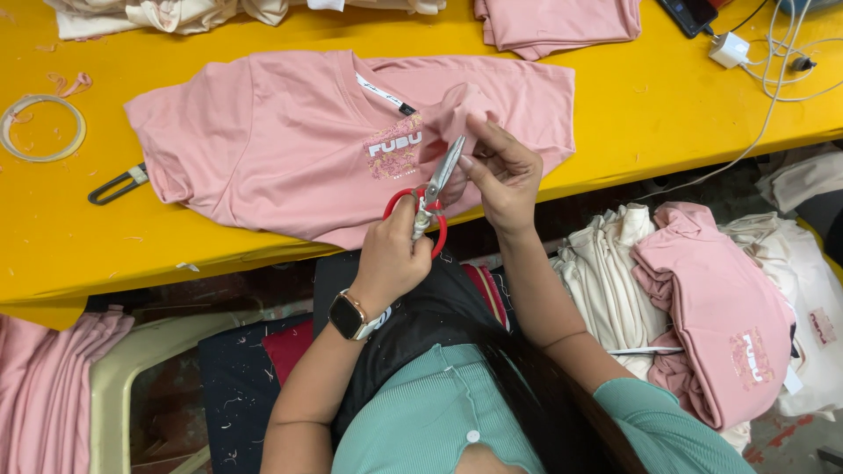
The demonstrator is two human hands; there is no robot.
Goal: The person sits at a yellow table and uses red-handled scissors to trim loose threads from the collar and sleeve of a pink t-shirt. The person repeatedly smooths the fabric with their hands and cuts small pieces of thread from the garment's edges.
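Left hand [391,254] grips the red-handled scissors [432,197], blades angled up toward the fabric; right hand [500,171] pinches the pink shirt [290,140] taut off the yellow surface [53,228], steadying it.

The scene is brightly and evenly lit from above, with soft, diffuse light. The yellow tabletop [615,114] shows saturated colour without harsh glare; only a faint sheen lies on it. Shadows are short and soft, thin along the edges of the pink shirt [290,149]. The space beneath the tabletop is much dimmer. Focus is sharp across the centre, with no motion blur. The straight tabletop edge bows slightly toward the frame's sides, a mild wide-angle distortion.
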